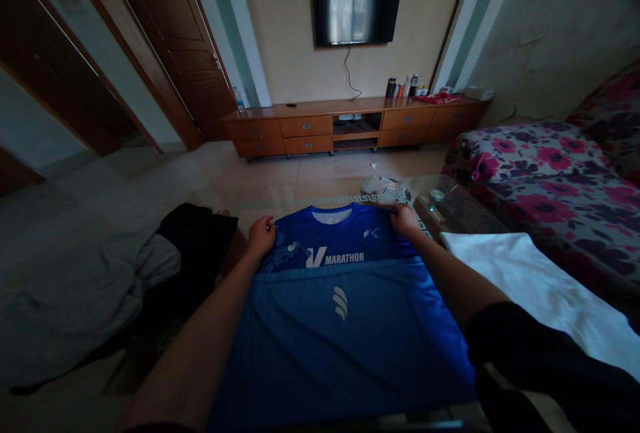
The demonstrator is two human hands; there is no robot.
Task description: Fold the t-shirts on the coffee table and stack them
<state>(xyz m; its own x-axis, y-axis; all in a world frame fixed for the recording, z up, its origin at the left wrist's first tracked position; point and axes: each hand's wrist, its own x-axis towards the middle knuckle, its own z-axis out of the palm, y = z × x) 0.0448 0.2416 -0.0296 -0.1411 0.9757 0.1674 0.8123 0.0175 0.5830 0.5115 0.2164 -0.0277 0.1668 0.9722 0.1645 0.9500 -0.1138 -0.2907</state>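
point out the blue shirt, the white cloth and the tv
blue shirt (345, 340), head view, on the lower front below the logo
white cloth (540, 286), head view, on its flat middle
tv (357, 5), head view, on the screen centre

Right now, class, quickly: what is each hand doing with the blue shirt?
Left hand: closed, gripping the blue shirt at its left shoulder.
Right hand: closed, gripping the same shirt at its right shoulder.

Dim room, window glare reflected on the television (357, 5), edges bent and darkened by wide-angle distortion.
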